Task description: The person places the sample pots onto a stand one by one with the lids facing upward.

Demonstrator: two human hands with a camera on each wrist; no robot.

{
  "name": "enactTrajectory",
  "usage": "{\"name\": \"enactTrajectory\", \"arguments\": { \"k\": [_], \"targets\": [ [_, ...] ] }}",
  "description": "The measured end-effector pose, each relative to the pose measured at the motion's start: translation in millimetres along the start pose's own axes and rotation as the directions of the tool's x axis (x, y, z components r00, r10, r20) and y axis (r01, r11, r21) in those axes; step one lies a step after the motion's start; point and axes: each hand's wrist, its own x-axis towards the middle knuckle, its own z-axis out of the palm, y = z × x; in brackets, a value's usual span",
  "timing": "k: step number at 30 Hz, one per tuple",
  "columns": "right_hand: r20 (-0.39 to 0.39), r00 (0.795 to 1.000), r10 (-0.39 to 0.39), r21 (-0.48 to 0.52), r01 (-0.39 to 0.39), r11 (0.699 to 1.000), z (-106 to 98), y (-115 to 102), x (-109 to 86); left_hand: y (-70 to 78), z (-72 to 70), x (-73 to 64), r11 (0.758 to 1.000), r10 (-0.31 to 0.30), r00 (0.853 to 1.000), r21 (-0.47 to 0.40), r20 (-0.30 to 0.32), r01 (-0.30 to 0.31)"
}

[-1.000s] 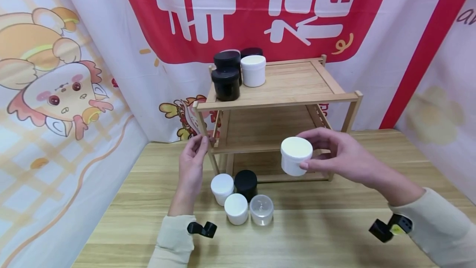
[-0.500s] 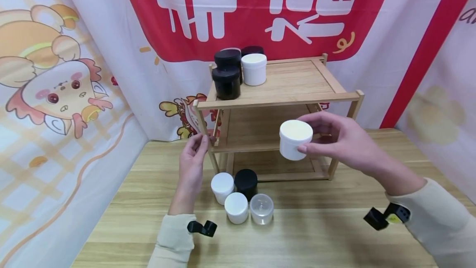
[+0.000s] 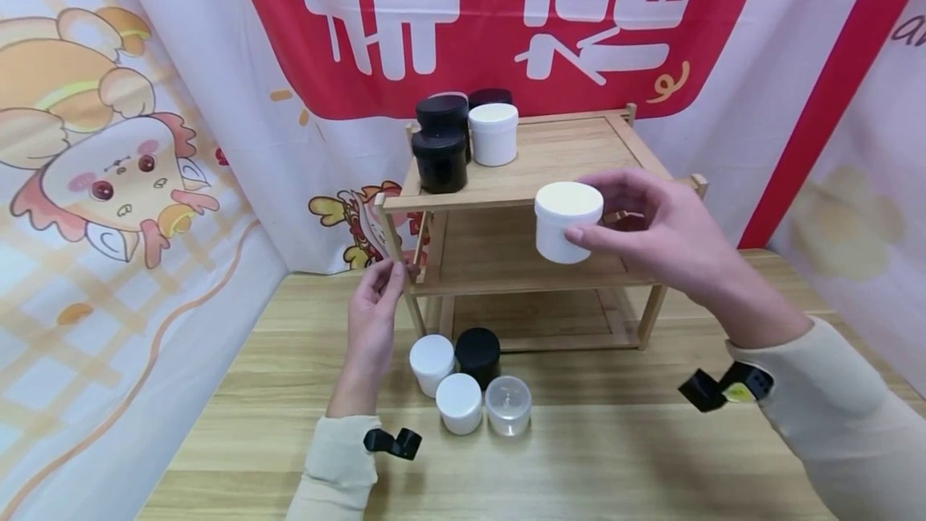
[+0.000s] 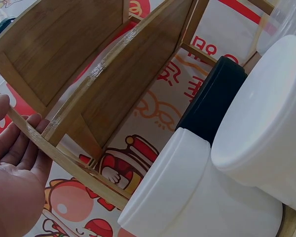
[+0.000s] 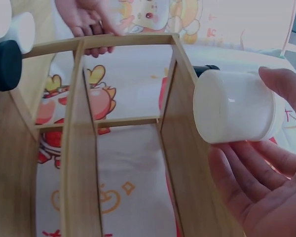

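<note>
My right hand (image 3: 665, 235) grips a white lidded jar (image 3: 560, 227) by its side, thumb in front. The jar hangs upright before the front edge of the wooden rack (image 3: 579, 155), at about its top shelf's height. In the right wrist view, the fingers (image 5: 244, 173) support one side of the jar and the thumb presses the other. With its left hand (image 3: 372, 308) my body reaches the rack's front left post (image 4: 32, 133), held between thumb and fingers. A white jar (image 3: 494, 135) and several black jars (image 3: 440, 163) stand at the top shelf's left end.
Before the rack on the wood-grain table (image 3: 615, 457) stand two white jars (image 3: 459, 404), a black jar (image 3: 478, 356) and a clear jar (image 3: 509, 407). The rack has two lower shelves (image 3: 506, 252). A printed cloth (image 3: 347, 95) hangs close behind it.
My right hand has lifted the white jar from the lower shelves' height to near the top shelf's front edge, drifting slightly left. The left hand stays on the post.
</note>
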Motion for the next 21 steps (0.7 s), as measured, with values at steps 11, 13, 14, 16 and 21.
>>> {"name": "enactTrajectory", "arguments": {
  "k": [11,13,14,16,21],
  "targets": [
    [-0.137,0.991,-0.009,-0.001,0.009,1.0,6.7,-16.5,16.9,1.0,0.0,0.4,1.0,0.017,1.0,0.014,0.006,-0.017],
    [-0.165,0.986,-0.009,-0.001,0.009,1.0,8.2,-19.5,19.2,0.9,0.0,0.7,1.0,0.018,1.0,0.015,0.007,-0.018],
    [-0.179,0.984,-0.01,-0.002,0.01,1.0,9.0,-20.7,20.4,1.0,0.1,0.7,1.0,0.018,1.0,0.014,0.007,-0.018],
    [-0.203,0.979,-0.011,-0.001,0.011,1.0,10.3,-23.0,22.5,1.2,0.2,0.7,1.0,0.015,1.0,0.012,0.007,-0.015],
    [-0.244,0.97,-0.02,-0.013,0.017,1.0,12.3,-26.9,27.6,1.3,0.2,0.1,1.0,0.009,1.0,0.01,0.007,-0.009]
  ]
}}
